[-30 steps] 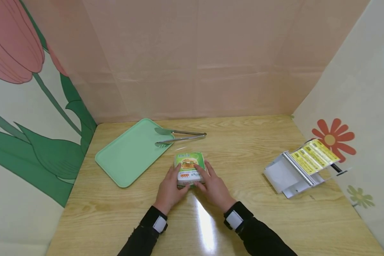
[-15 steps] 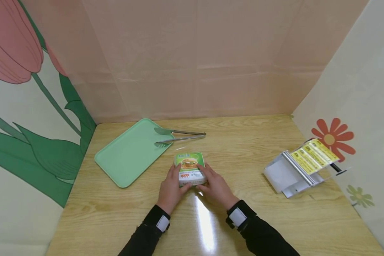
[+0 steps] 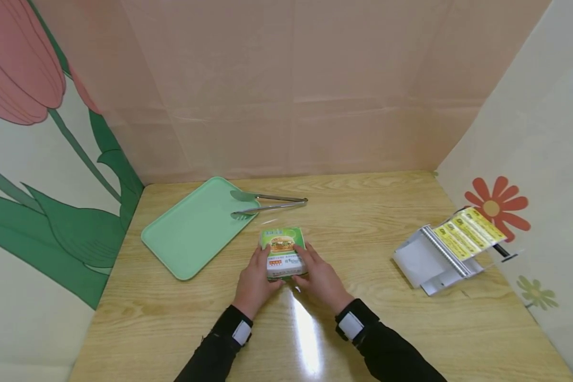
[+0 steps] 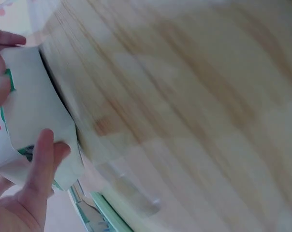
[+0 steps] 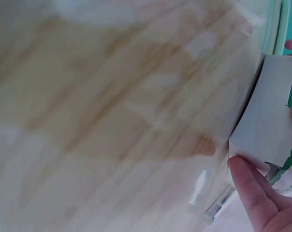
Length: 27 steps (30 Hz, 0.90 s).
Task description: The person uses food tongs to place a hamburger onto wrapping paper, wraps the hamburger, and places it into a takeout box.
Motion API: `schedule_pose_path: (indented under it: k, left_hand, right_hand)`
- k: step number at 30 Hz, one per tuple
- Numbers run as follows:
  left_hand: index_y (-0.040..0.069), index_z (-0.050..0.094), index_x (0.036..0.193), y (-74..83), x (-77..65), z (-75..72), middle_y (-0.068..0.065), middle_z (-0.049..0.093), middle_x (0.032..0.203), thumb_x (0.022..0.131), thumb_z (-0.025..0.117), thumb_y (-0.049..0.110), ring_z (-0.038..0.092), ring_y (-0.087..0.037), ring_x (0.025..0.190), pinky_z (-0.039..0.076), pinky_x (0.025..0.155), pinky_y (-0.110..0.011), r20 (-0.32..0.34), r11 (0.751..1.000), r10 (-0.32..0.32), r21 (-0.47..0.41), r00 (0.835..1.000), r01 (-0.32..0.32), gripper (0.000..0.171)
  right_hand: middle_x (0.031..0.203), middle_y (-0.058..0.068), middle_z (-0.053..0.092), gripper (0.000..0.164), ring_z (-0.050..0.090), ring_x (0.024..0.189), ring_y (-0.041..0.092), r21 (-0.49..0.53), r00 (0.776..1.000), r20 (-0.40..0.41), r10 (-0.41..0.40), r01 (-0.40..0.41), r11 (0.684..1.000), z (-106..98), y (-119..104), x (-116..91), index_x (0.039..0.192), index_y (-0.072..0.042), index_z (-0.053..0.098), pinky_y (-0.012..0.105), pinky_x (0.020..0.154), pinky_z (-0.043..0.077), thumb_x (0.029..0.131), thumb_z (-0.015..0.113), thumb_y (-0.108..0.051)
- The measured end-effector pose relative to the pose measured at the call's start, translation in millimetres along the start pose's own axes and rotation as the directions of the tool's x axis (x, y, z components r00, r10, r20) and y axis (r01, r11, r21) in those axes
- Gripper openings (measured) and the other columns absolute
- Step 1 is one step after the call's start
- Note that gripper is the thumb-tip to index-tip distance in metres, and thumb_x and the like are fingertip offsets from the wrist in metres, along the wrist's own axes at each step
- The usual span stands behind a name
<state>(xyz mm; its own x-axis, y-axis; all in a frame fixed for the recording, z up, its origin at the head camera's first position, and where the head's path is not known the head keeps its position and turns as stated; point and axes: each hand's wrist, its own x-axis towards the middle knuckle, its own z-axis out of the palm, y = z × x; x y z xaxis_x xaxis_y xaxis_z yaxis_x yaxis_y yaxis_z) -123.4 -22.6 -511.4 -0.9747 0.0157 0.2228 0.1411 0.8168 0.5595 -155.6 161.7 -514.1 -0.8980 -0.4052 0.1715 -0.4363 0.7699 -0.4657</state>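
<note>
A burger box (image 3: 284, 254), green and white with a burger picture on top, sits on the wooden table in the head view. From its left side my left hand (image 3: 254, 281) holds it, and my right hand (image 3: 322, 278) grips the right side. Both thumbs lie at the box's near edge. In the left wrist view the box's white side (image 4: 37, 96) shows, with left fingers (image 4: 42, 159) against it. The right wrist view has right fingers (image 5: 250, 188) against the box (image 5: 264, 116). The box's underside is hidden.
Behind and left of the box lies a green tray (image 3: 191, 233), with metal tongs (image 3: 281, 206) resting partly on its edge. On the right stands a white-and-metal label dispenser (image 3: 451, 249) carrying a strip of yellow labels (image 3: 470, 233). Upright printed panels border the table.
The box has shifted very slightly to the right between my hands. Both thumbs have shifted a little at its near edge. Tray, tongs and dispenser stay put.
</note>
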Motion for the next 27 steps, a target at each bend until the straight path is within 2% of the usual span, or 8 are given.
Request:
schedule_pose_path:
  k: [4, 7, 13, 19, 22, 27]
  left_hand:
    - [0.005, 0.035, 0.143, -1.9, -0.5, -0.1, -0.029, 0.04, 0.142, 0.065, 0.087, 0.024, 0.062, -0.041, 0.099, 0.052, 0.083, -0.046, 0.021, 1.0, 0.015, 0.018, 1.0, -0.015, 0.096]
    - [0.004, 0.034, 0.144, -2.9, -0.5, 0.1, -0.03, 0.041, 0.141, 0.067, 0.085, 0.026, 0.065, -0.04, 0.091, 0.053, 0.078, -0.045, 0.024, 0.998, 0.033, 0.049, 0.999, -0.034, 0.095]
    - [0.001, 0.035, 0.143, -2.5, 1.0, 2.0, -0.031, 0.042, 0.139, 0.068, 0.084, 0.027, 0.066, -0.037, 0.079, 0.054, 0.071, -0.042, 0.022, 0.993, 0.051, 0.102, 0.998, -0.053, 0.094]
    - [-0.001, 0.036, 0.14, -0.2, 0.3, 5.0, -0.032, 0.047, 0.135, 0.068, 0.084, 0.032, 0.064, -0.031, 0.063, 0.051, 0.056, -0.038, -0.003, 0.979, 0.075, 0.191, 0.997, -0.073, 0.093]
    - [-0.001, 0.037, 0.14, -0.1, -0.2, 3.4, -0.032, 0.048, 0.134, 0.066, 0.084, 0.035, 0.064, -0.03, 0.06, 0.05, 0.054, -0.037, 0.002, 0.974, 0.079, 0.215, 0.997, -0.078, 0.095]
    - [0.001, 0.037, 0.141, -0.1, -0.2, -0.1, -0.032, 0.047, 0.134, 0.064, 0.084, 0.035, 0.065, -0.032, 0.064, 0.051, 0.057, -0.038, 0.011, 0.979, 0.074, 0.19, 0.997, -0.074, 0.096]
  right_hand:
    - [0.145, 0.03, 0.035, 0.082, 0.066, 0.087, 0.038, -0.042, 0.999, 0.016, -0.029, 0.03, 0.999, -0.9, 2.0, -1.7, 0.146, -0.017, 0.034, 0.043, 0.074, 0.055, 0.078, 0.077, -0.031]
    - [0.145, 0.031, 0.035, 0.085, 0.067, 0.081, 0.035, -0.057, 0.998, 0.026, -0.054, 0.055, 0.997, -2.2, 3.7, -2.7, 0.148, -0.017, 0.032, 0.041, 0.072, 0.055, 0.077, 0.078, -0.031]
    - [0.143, 0.033, 0.036, 0.084, 0.067, 0.079, 0.035, -0.066, 0.997, 0.004, -0.08, 0.08, 0.995, -1.9, 3.7, -2.6, 0.147, -0.015, 0.032, 0.041, 0.071, 0.055, 0.078, 0.077, -0.031]
    - [0.14, 0.034, 0.04, 0.081, 0.064, 0.062, 0.028, -0.159, 0.995, -0.042, -0.085, 0.077, 0.984, 1.1, -2.8, -2.3, 0.144, -0.012, 0.036, 0.036, 0.056, 0.052, 0.077, 0.077, -0.029]
    - [0.141, 0.034, 0.038, 0.084, 0.066, 0.071, 0.031, -0.144, 0.996, -0.011, -0.087, 0.084, 0.986, -0.4, -2.2, -1.4, 0.145, -0.011, 0.034, 0.036, 0.062, 0.054, 0.076, 0.079, -0.028]
    - [0.145, 0.032, 0.033, 0.083, 0.067, 0.088, 0.034, -0.052, 0.995, 0.059, -0.084, 0.087, 0.995, -6.8, 1.8, 1.6, 0.146, -0.011, 0.032, 0.037, 0.076, 0.055, 0.078, 0.078, -0.025]
